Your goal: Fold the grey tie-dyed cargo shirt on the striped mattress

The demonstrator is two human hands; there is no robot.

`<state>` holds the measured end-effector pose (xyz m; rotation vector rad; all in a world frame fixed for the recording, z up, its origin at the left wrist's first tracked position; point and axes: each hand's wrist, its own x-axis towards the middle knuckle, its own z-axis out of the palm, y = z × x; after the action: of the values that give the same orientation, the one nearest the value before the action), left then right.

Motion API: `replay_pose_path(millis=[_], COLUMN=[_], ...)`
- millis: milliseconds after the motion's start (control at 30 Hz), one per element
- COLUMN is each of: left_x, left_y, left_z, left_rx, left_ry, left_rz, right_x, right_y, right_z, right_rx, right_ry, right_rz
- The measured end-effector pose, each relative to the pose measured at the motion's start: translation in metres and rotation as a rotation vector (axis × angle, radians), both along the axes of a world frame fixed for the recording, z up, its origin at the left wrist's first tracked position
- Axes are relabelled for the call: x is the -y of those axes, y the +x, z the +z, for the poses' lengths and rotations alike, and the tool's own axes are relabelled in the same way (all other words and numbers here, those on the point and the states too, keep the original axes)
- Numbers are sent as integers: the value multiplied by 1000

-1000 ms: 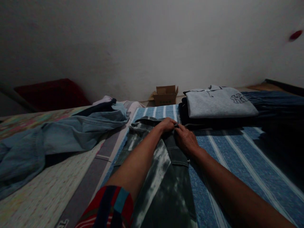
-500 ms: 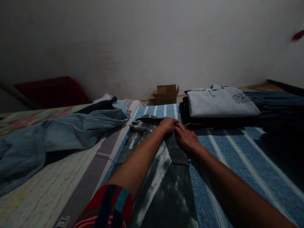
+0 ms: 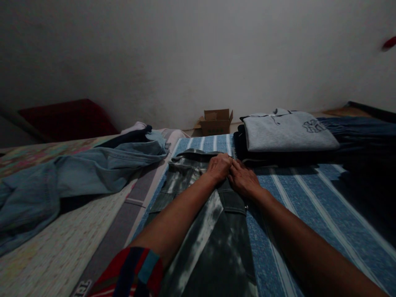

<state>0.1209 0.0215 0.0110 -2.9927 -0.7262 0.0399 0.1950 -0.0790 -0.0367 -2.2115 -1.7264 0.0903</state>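
Observation:
Dark grey-green tie-dyed pants [image 3: 219,235] lie lengthwise in front of me, waistband at the far end. At the right side of that waistband, my left hand [image 3: 219,166] is closed with its fingers curled on the fabric. Right against it, my right hand [image 3: 243,178] also grips the waistband's corner. The fingertips of both hands meet there, and the pinched bit of cloth is mostly hidden beneath them. My left forearm crosses over the upper part of the pants.
A blue striped cloth [image 3: 309,194] lies under the pants. Just beyond my right hand sits a folded grey hoodie [image 3: 287,132] on dark clothes. Light blue jeans [image 3: 89,169] are heaped at left. A cardboard box [image 3: 216,123] stands by the wall.
My left hand has turned slightly and closed in against the right hand at the waistband corner, its forearm shifting a little left and down. The right hand has barely moved.

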Motion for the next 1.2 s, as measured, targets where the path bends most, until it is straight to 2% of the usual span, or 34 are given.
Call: replay_pose_path(millis=[100, 200, 333, 433, 500, 600, 700, 833, 1000, 1200], left_x=[3, 3, 3, 6, 10, 16, 18, 17, 10, -2], left_y=[-2, -2, -3, -3, -3, -5, -7, -10, -10, 0], left_z=[-1, 1, 4, 5, 4, 0, -5, -8, -9, -9], left_rx=[-46, -74, -105, -119, -118, -99, -70, -27, 27, 63], left_ry=[-9, -13, -21, -20, -8, 17, 27, 21, -10, -91], left_rz=[-14, -2, 12, 22, 34, 55, 67, 72, 103, 173], right_x=[0, 2, 10, 17, 19, 18, 13, -5, -29, -23], right_y=[3, 11, 23, 25, 23, 16, 10, 10, 18, 12], right_z=[0, 0, 0, 0, 2, 7, 14, 20, 17, 20], right_rx=[-44, -150, -343, -469, -591, -843, -947, -913, -785, -514], right_ry=[58, 180, 381, 430, 361, 117, -34, -118, -192, -196], right_rz=[7, 3, -136, -203, -232, -335, -392, -422, -435, -425])
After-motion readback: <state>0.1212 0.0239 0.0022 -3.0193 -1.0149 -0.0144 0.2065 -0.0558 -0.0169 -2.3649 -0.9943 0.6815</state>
